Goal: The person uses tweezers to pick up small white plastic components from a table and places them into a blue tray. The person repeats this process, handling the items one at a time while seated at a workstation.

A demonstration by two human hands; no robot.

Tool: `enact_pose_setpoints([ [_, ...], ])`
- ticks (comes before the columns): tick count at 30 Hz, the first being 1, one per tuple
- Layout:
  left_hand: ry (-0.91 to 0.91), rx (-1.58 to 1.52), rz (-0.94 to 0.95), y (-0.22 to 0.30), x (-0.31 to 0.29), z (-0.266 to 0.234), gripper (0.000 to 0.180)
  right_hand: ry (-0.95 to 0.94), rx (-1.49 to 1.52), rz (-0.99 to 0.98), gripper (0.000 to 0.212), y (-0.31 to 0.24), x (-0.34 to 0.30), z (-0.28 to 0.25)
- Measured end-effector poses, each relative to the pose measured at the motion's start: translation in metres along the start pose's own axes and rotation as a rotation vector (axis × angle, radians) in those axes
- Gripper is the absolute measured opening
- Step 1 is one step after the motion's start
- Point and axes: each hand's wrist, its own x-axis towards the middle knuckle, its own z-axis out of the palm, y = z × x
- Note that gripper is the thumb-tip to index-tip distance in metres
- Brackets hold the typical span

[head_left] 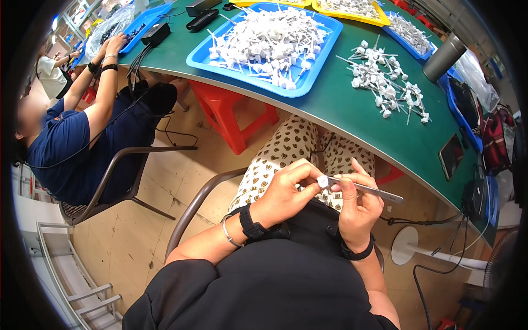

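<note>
Assembly workshop: green workbench (352, 104), blue parts trays (308, 82), seated co-worker (66, 143).

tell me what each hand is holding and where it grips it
The left hand pinches a small white plastic piece at its end. The right hand holds a thin metal tool near its front, tip at the piece.

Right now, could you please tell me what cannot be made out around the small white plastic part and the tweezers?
- Head view: small white plastic part, mostly covered by left hand fingers; shape unclear.
- Slim grey metal tweezers in right hand: tips hidden at the part.
- White pieces in blue plastic tray: too small to distinguish.
</note>
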Motion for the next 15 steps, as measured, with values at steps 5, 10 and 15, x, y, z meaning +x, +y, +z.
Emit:
enact_pose_setpoints([
  [5, 0.004, 0.019, -0.004, 0.001, 0.0001, -0.0007, 0.009, -0.002, 0.012, 0.003, 0.003, -0.0008, -0.0001, -0.0003],
  [10, 0.007, 0.042, -0.004, 0.0012, -0.0001, -0.0006, 0.008, -0.012, 0.005, 0.009, 0.003, 0.0, -0.0003, 0.0003],
  [15, 0.006, 0.031, -0.015, -0.0015, -0.0007, 0.0007, 0.007, -0.005, 0.02, 0.073, 0.003, -0.0007, -0.0019, 0.0022],
])
